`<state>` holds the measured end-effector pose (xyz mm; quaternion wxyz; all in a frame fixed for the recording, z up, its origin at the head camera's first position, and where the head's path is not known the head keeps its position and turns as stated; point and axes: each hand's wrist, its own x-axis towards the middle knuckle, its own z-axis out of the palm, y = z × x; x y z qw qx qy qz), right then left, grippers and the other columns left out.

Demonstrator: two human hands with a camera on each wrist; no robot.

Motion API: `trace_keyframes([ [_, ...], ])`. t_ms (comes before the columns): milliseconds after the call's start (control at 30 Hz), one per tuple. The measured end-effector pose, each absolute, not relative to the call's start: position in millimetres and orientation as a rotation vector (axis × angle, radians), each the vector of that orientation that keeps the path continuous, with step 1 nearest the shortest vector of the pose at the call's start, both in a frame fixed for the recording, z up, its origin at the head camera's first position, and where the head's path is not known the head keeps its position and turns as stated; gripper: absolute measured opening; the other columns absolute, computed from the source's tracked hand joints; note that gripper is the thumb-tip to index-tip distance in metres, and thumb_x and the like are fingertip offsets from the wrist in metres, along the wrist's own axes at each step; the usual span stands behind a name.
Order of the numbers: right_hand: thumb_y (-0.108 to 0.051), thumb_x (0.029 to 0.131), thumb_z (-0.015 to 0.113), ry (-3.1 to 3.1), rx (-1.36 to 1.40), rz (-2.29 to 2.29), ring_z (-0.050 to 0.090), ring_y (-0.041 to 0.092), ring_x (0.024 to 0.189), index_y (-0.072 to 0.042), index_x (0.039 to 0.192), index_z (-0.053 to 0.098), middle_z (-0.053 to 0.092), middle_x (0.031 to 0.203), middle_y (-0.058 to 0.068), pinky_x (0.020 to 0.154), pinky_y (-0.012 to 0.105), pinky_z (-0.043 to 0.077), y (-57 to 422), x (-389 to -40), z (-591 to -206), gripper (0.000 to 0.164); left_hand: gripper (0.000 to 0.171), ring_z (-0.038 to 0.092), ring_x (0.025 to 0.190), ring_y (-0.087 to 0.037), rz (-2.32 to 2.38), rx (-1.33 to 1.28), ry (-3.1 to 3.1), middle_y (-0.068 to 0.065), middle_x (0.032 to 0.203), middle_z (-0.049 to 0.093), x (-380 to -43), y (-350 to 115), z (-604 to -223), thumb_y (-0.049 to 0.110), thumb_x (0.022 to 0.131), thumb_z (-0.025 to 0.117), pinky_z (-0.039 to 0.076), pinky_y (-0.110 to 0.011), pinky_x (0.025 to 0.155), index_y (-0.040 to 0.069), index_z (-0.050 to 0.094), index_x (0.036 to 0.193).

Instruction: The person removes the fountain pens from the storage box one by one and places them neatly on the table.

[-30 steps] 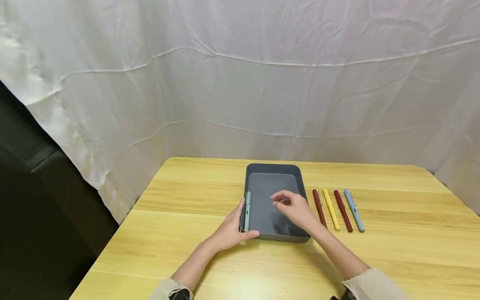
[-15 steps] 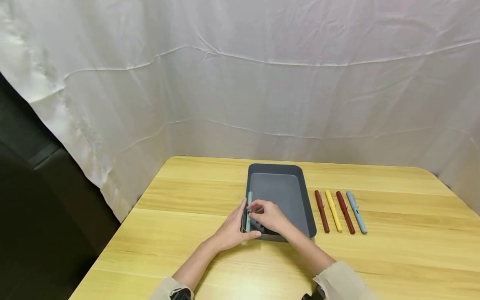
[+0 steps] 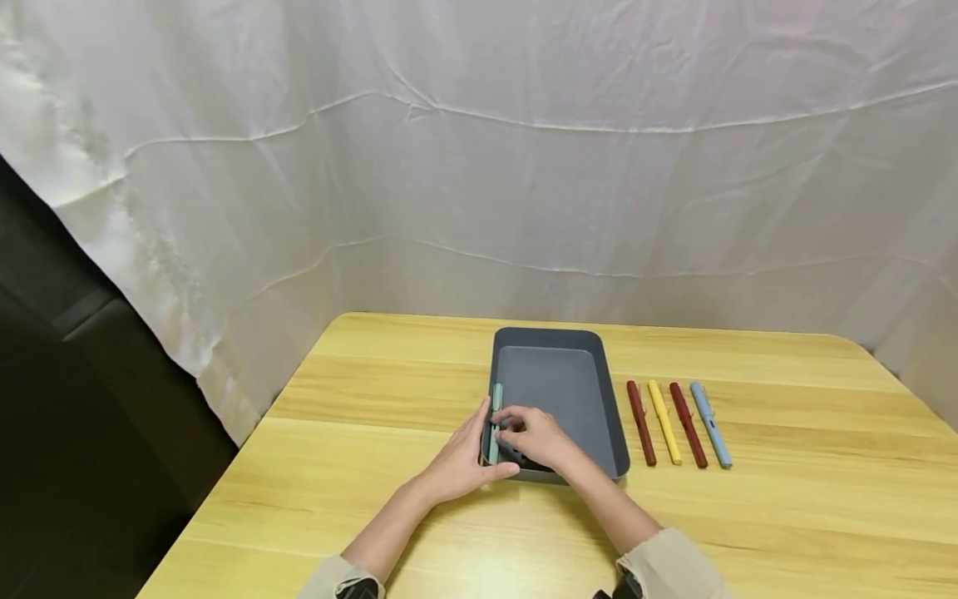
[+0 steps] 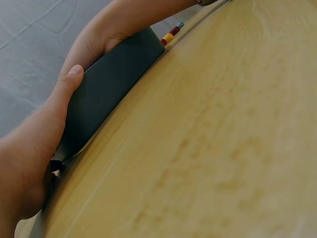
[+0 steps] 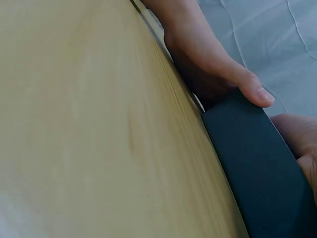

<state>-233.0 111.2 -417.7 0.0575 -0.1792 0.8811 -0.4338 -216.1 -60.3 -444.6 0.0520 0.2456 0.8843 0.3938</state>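
Observation:
A dark grey tray [image 3: 554, 374] lies on the wooden table, with a pale green pen [image 3: 497, 398] along the inside of its left wall. My left hand [image 3: 456, 466] rests against the tray's near left corner. Its straight fingers lie along the left wall, and the thumb crosses the near rim, as the left wrist view also shows. Reaching over the tray's near wall, my right hand [image 3: 535, 434] pinches the pale green pen around its middle between thumb and fingers. The wrist views do not show the tray's inside or that pen.
Right of the tray, a dark red pen [image 3: 641, 424], a yellow pen [image 3: 664, 423], another dark red pen [image 3: 688, 424] and a blue pen [image 3: 712, 424] lie in a row on the table [image 3: 359, 399]. A pale curtain [image 3: 524, 191] hangs behind the table.
My right hand has moved left from over the tray's middle to the pale green pen and taken hold of it. The left hand has stayed at the tray's corner.

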Motion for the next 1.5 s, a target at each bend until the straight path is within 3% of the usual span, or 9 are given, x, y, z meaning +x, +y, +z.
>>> trace_keyframes([
  [300, -0.01, 0.084, 0.066, 2.764, -0.489, -1.258, 0.049, 0.013, 0.057, -0.007, 0.096, 0.064, 0.054, 0.068, -0.002, 0.051, 0.028, 0.041, 106.8, -232.6, -417.3, 0.012, 0.098, 0.016, 0.134, -0.034, 1.216, 0.76, 2.69, -0.013, 0.15, 0.012, -216.5, -63.2, -445.2, 0.05, 0.083, 0.062, 0.023, -0.057, 0.099, 0.017, -0.003, 0.149],
  [633, -0.014, 0.074, 0.078, 2.849, -0.385, -1.123, 0.046, 0.016, 0.066, -0.009, 0.087, 0.057, 0.049, 0.075, 0.001, 0.058, 0.03, 0.041, 105.2, -231.9, -414.5, 0.026, 0.1, 0.017, 0.133, -0.033, 1.216, 0.738, 2.698, -0.013, 0.15, 0.014, -216.7, -63.0, -446.7, 0.054, 0.081, 0.062, 0.023, -0.055, 0.1, 0.015, -0.001, 0.149],
  [867, -0.008, 0.075, 0.076, 2.86, -0.382, -1.143, 0.046, 0.017, 0.067, -0.007, 0.089, 0.054, 0.049, 0.077, 0.003, 0.058, 0.031, 0.041, 107.4, -231.1, -413.1, 0.026, 0.1, 0.017, 0.133, -0.032, 1.204, 0.746, 2.709, -0.014, 0.15, 0.015, -217.0, -61.0, -446.4, 0.055, 0.08, 0.062, 0.022, -0.055, 0.101, 0.016, -0.001, 0.149],
  [1233, -0.003, 0.078, 0.07, 2.835, -0.354, -1.239, 0.048, 0.015, 0.062, -0.002, 0.103, 0.052, 0.051, 0.073, 0.002, 0.056, 0.029, 0.041, 110.5, -231.7, -415.3, 0.031, 0.101, 0.015, 0.134, -0.031, 1.206, 0.756, 2.687, -0.012, 0.15, 0.012, -217.5, -59.7, -446.5, 0.056, 0.081, 0.06, 0.02, -0.054, 0.102, 0.016, -0.003, 0.149],
  [1500, -0.004, 0.083, 0.063, 2.816, -0.385, -1.261, 0.05, 0.016, 0.063, -0.009, 0.097, 0.065, 0.057, 0.076, 0.001, 0.055, 0.03, 0.042, 113.4, -232.4, -417.0, 0.015, 0.101, 0.014, 0.135, -0.031, 1.189, 0.753, 2.691, -0.012, 0.151, 0.012, -216.6, -59.8, -445.5, 0.058, 0.08, 0.059, 0.02, -0.055, 0.101, 0.015, -0.002, 0.149],
])
